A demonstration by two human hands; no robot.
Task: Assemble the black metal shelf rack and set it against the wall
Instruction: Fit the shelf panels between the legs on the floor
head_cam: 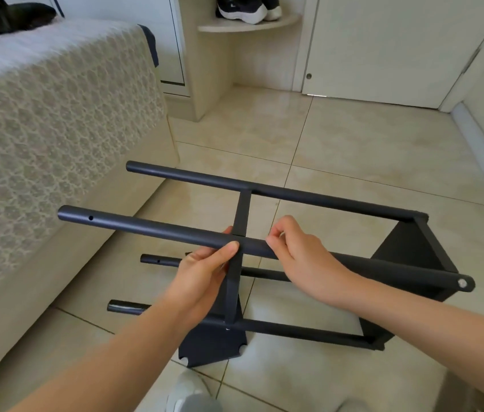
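Head view notes:

1. Rack [407,251] lay on its side on the tile floor [353,138], just beside the bed [56,129]. Its open tube ends pointed at the bed and its fitted end panel was on the side away from the bed.
2. Left hand [202,272] gripped the upper front tube [145,227], thumb on top and fingers curled under, at the joint with the middle shelf panel [242,212].
3. Right hand [300,257] sat on the same tube, on the side away from the bed. Thumb and forefinger pinched at the tube's top. Couldn't tell whether a small fastener was between them.
4. Risk: the middle panel looked unsecured. If the left grip slackened, it could slide along the tubes toward the bed or twist off square, so the holes wouldn't line up.
5. Risk: only the two lower tubes carried the rack. A sideways push on the upper tube could roll the frame toward the bed and scuff the tiles.
6. Risk: a fingertip could be nipped between panel edge and tube.
7. Risk: any dropped fastener would probably roll under the bed.
8. Risk: the open tube ends could snag the bed's lace cover.
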